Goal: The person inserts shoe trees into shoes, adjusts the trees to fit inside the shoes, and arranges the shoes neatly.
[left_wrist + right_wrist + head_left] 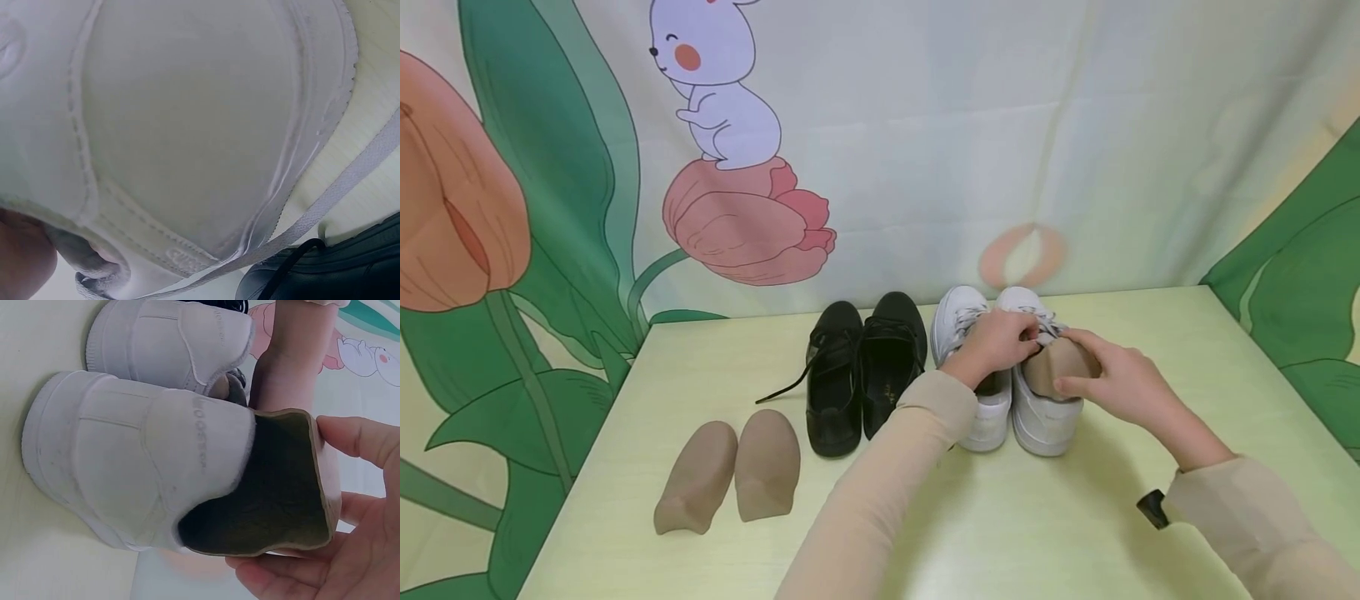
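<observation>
My right hand [1116,383] grips a brown, hollow moulded shoe insert [1060,367], thumb on one side and fingers on the other. The insert's front part sits inside the right white sneaker [1048,429], hidden there; its open heel end [326,487] sticks out past the sneaker's collar in the right wrist view. At the front of that sneaker's opening, my left hand [1000,337] pinches the tongue by the laces with curled fingers. The left white sneaker [988,425] stands alongside, partly under my left wrist. In the left wrist view a white sneaker [187,119] fills most of the picture.
A pair of black lace-up shoes [835,425] stands left of the sneakers, one lace trailing onto the table [970,533]. Two more brown inserts [767,467] lie at the front left. A printed cloth [910,167] hangs behind the table.
</observation>
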Demonstrator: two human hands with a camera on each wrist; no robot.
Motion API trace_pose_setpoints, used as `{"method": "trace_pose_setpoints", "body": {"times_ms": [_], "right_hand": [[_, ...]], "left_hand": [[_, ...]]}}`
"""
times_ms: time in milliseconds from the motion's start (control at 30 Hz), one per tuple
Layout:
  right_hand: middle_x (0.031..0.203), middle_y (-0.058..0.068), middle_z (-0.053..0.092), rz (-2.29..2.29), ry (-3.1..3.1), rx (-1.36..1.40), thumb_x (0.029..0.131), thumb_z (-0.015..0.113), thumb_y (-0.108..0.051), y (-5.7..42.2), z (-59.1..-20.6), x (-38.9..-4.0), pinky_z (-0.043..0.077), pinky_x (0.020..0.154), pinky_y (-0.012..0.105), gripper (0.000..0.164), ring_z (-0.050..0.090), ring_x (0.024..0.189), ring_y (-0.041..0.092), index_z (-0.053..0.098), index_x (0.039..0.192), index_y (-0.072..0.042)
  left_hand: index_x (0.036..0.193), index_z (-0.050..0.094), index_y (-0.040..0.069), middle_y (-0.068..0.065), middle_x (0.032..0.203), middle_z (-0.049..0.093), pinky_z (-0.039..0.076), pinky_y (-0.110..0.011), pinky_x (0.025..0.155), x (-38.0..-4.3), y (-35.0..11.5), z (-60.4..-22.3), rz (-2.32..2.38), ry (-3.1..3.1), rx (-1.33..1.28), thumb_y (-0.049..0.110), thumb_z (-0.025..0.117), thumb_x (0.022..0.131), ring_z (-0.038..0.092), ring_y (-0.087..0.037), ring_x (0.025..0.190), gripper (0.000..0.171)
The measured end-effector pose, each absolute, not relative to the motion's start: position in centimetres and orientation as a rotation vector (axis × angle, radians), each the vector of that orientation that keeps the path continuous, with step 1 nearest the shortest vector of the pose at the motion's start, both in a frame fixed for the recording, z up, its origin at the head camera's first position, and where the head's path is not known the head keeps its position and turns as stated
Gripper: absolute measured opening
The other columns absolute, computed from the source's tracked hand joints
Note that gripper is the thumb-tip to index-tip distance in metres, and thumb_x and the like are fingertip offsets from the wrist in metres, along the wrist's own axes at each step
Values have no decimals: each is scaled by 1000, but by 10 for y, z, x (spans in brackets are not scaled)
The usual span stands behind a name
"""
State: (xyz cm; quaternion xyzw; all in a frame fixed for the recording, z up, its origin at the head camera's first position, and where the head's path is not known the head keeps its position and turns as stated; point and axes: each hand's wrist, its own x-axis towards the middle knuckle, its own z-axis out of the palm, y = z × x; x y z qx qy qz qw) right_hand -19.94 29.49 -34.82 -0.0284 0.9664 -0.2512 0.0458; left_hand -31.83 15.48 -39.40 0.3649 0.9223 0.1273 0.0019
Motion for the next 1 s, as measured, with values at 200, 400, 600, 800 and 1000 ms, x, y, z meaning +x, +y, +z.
{"method": "trace_pose_setpoints", "body": {"times_ms": [200,400,600,800,1000], "right_hand": [[123,28,50,-767,2980,-94,81,59,-43,293,-353,-201,42,75,52,68,51,104,46,35,136,-10],[128,28,45,-797,2988,-84,81,57,-47,294,-360,-198,40,79,57,71,48,108,48,31,138,-12],[126,28,47,-795,3027,-95,82,58,-43,292,-362,-193,42,76,55,70,53,101,45,28,139,-13],[123,28,50,-717,3082,-37,82,57,-42,286,-359,-193,42,73,53,68,53,102,46,31,138,-13],[115,27,56,-700,3113,-2,79,59,-34,282,-356,-198,41,69,51,63,56,93,44,37,134,-11]], "left_hand": [[83,61,21,9,79,61,40,-21,66,-319,153,-393,443,2881,1143,30,57,85,54,-8,74,10],[84,62,22,9,79,62,40,-20,66,-320,152,-395,478,2881,1130,31,58,84,53,-8,73,10],[84,62,21,9,77,62,39,-18,65,-322,153,-400,528,2878,1123,32,59,84,53,-8,70,11],[83,63,21,9,75,62,38,-18,64,-322,154,-399,540,2887,1109,32,60,83,52,-7,68,11],[83,64,23,10,77,62,39,-18,65,-323,154,-398,513,2899,1086,33,59,84,53,-7,70,11]]}}
